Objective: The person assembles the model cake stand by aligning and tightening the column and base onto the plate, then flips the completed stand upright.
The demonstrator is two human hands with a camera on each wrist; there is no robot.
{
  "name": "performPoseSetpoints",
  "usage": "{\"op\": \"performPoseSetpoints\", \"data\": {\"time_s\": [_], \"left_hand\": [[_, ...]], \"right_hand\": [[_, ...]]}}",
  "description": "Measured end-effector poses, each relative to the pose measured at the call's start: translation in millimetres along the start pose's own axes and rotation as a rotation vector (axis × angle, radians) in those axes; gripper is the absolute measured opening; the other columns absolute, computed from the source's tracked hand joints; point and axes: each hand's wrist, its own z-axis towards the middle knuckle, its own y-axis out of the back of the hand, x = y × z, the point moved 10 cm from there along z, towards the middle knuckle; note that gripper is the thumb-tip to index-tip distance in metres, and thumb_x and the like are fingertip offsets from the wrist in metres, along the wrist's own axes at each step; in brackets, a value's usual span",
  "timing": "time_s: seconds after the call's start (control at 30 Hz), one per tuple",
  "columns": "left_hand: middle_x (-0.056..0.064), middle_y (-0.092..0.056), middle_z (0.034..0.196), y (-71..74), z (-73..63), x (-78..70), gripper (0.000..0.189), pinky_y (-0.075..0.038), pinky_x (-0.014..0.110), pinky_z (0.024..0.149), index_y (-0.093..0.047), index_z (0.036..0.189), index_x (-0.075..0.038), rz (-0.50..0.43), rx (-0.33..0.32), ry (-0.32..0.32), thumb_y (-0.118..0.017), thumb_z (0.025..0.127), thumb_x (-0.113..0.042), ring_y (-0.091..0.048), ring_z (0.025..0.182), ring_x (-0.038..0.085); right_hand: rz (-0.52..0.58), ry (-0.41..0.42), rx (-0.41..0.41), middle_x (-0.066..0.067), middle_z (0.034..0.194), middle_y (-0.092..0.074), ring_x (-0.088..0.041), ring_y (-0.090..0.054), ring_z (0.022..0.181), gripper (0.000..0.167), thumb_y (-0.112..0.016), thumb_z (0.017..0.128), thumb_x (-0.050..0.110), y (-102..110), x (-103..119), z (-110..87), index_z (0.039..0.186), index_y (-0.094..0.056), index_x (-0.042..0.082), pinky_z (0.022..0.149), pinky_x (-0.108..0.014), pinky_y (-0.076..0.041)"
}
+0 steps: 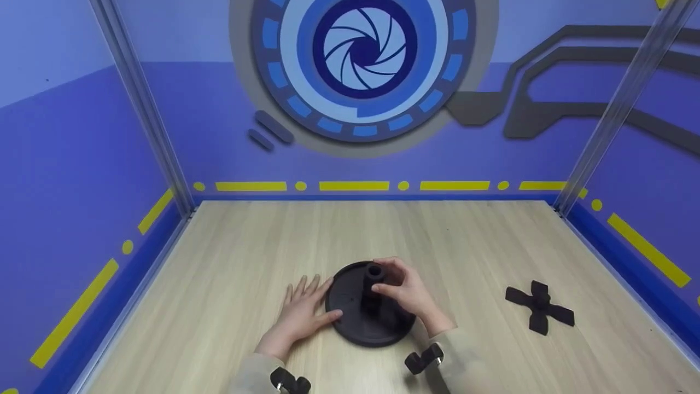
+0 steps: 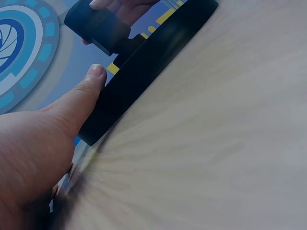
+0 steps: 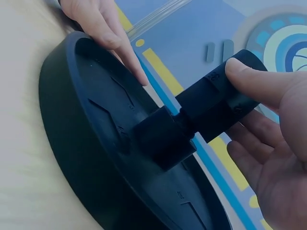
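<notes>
Right hand (image 1: pixel 409 289) pinches a black cylinder (image 3: pixel 216 100), long axis upright, directly above the stubby post (image 3: pixel 165 141) of a round black base (image 1: pixel 345 300)

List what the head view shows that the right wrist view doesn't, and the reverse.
Only head: the four-bladed black piece on the table.
Only right wrist: small marks on the cylinder's side and the narrow neck beneath it.
Both: the round black base, the right grip holding the cylinder, the left grip at the base's rim.

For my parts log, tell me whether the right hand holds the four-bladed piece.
No, the right hand holds the black cylinder instead.
</notes>
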Motion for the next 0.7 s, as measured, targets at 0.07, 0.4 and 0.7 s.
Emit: {"op": "performPoseSetpoints", "data": {"time_s": [0.07, 0.4, 0.7], "left_hand": [[0.021, -0.030, 0.168, -0.2, 0.1, 0.6, 0.087, -0.002, 0.071, 0.127, -0.038, 0.160, -0.019, -0.001, 0.001, 0.000, -0.065, 0.091, -0.065, -0.015, 0.158, 0.049], [0.021, -0.028, 0.169, -2.0, 0.4, 2.0, 0.086, -0.001, 0.071, 0.127, -0.037, 0.161, -0.021, 0.004, 0.012, 0.001, -0.064, 0.092, -0.065, -0.012, 0.158, 0.049], [0.021, -0.029, 0.168, -1.2, 0.7, 0.8, 0.088, -0.002, 0.071, 0.127, -0.037, 0.161, -0.020, 0.013, 0.009, -0.003, -0.063, 0.091, -0.067, -0.014, 0.158, 0.049]], "right_hand": [[-0.017, 0.004, -0.020, -0.026, 0.130, -0.068, -0.002, -0.066, 0.106, 0.052, -0.081, 0.086, 0.003, 0.6, -0.1, 0.3, 0.132, -0.060, -0.004, 0.095, -0.020, -0.055], [-0.065, 0.019, -0.110, -0.019, 0.117, -0.073, -0.003, -0.067, 0.098, 0.050, -0.088, 0.079, 0.005, 4.3, 0.1, -0.3, 0.122, -0.063, 0.000, 0.090, -0.028, -0.059], [-0.063, 0.017, -0.173, -0.017, 0.114, -0.071, -0.005, -0.067, 0.094, 0.055, -0.090, 0.075, 0.004, 3.7, -3.7, -1.5, 0.119, -0.059, 0.001, 0.087, -0.029, -0.060]]}}
